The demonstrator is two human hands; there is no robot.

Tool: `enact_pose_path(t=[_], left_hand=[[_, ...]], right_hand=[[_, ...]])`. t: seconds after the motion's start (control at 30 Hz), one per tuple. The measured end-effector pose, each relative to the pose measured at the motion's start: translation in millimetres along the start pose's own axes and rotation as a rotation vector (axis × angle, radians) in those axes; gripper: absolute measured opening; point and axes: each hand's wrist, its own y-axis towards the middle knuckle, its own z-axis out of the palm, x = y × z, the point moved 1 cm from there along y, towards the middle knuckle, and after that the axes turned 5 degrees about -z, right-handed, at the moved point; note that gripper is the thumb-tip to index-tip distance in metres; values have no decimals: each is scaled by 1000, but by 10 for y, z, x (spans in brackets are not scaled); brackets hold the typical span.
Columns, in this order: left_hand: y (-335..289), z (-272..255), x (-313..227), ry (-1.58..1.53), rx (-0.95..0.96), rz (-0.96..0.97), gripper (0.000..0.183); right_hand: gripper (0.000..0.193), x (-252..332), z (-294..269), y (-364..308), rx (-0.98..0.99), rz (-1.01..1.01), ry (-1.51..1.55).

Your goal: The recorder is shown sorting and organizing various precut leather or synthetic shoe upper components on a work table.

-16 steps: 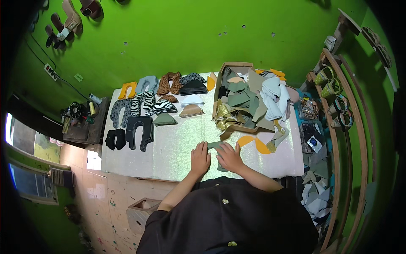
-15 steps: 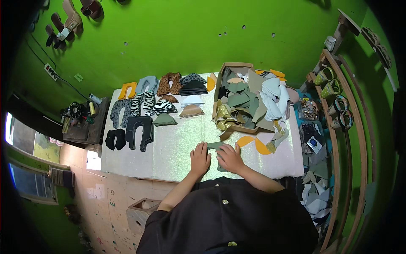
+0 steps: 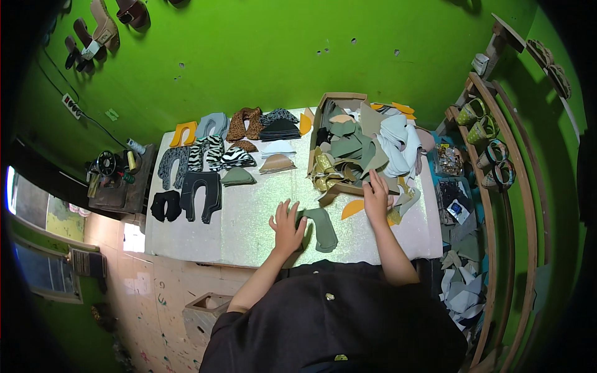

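The left hand (image 3: 287, 227) spreads its fingers apart at the left end of a matte olive-green, curved flat piece of sheet material (image 3: 324, 231), which lies on the pale, glittery-surfaced table (image 3: 249, 239) before the person. The right hand (image 3: 377, 198), fingers loosely extended, is at the near edge of a tan cardboard box (image 3: 346, 97) heaped with crumpled green offcuts (image 3: 350, 147); whether it touches the box, I cannot tell. Just left of it sits a smooth orange half-disc (image 3: 352, 209).
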Motion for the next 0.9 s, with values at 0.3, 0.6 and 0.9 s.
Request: enact_pose_path(t=[0.3,0.6,0.9], left_hand=[[155,-455,-389,-284,-229,81,42],[211,-561,-551,-1013,205,-75,43],[296,-700,-471,-1237,389,-323,38]], right_hand=[[53,23,159,49,151,62,-200],[38,537,99,-603,38,-668,-53],[9,654,41,-961,306,-974,-73]])
